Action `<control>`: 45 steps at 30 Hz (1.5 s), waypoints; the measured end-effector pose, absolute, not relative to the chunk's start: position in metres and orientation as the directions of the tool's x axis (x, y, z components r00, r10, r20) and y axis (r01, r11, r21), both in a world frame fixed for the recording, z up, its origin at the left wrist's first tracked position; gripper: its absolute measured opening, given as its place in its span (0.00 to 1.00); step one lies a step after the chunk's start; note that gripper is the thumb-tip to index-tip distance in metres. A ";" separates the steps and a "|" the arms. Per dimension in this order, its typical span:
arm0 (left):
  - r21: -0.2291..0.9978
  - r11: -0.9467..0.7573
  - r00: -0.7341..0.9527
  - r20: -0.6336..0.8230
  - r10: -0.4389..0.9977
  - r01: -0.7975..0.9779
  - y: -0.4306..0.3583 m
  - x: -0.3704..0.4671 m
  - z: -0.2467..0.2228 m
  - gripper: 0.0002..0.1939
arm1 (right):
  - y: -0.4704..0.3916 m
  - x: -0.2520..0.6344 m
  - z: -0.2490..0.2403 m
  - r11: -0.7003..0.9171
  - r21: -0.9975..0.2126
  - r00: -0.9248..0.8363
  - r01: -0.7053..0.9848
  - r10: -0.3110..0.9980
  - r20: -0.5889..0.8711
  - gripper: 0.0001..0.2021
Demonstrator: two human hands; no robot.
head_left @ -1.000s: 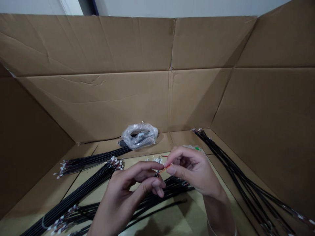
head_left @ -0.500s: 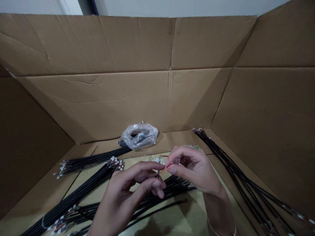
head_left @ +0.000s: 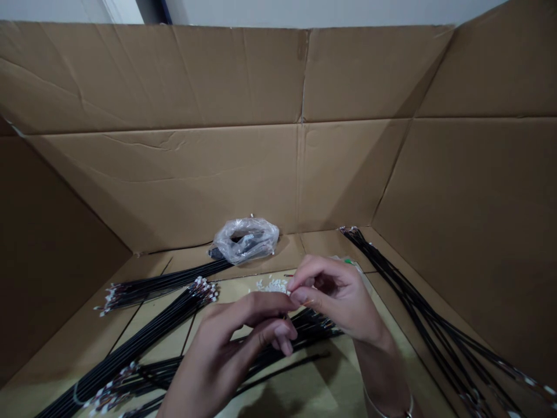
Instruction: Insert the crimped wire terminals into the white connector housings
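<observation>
My left hand (head_left: 237, 348) is closed with its fingertips pinched round the end of a thin cable, which they mostly hide. Against it, my right hand (head_left: 337, 296) pinches fine coloured wires between thumb and forefinger. Only a short orange-red bit of wire (head_left: 307, 301) shows at the right thumb. The two hands' fingertips meet. Just beyond them lies a pile of small white connectors (head_left: 270, 285). Beneath the hands runs a bundle of black cables (head_left: 300, 339) with bare coloured wire ends at its right.
Tall cardboard walls (head_left: 195, 174) enclose the work surface. Black cables with white connector ends (head_left: 161, 325) lie at left, others (head_left: 404, 284) at right. At the back, a clear plastic bag (head_left: 246, 241) rests on another cable bundle (head_left: 174, 277).
My fingertips have drawn closer together, and the coloured wires that showed between them are now mostly covered. More of the white connector pile is visible behind.
</observation>
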State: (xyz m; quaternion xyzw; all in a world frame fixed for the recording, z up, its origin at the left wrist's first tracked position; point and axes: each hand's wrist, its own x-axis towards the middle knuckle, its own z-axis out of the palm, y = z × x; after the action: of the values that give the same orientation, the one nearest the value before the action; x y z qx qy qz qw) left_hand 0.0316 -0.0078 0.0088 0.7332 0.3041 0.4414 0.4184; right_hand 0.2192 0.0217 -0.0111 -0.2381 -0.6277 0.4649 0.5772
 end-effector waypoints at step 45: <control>0.897 -0.429 0.288 0.385 0.877 0.107 -0.007 0.027 0.006 0.06 | 0.014 0.226 0.001 0.467 -0.879 -0.265 -0.097 0.839 0.476 0.05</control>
State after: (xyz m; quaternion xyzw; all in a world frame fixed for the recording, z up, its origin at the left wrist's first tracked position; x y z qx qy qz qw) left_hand 0.0273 -0.0067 0.0055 0.6955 0.3534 0.4806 0.4005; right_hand 0.2260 0.0135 0.0006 -0.2784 -0.6660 0.4345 0.5387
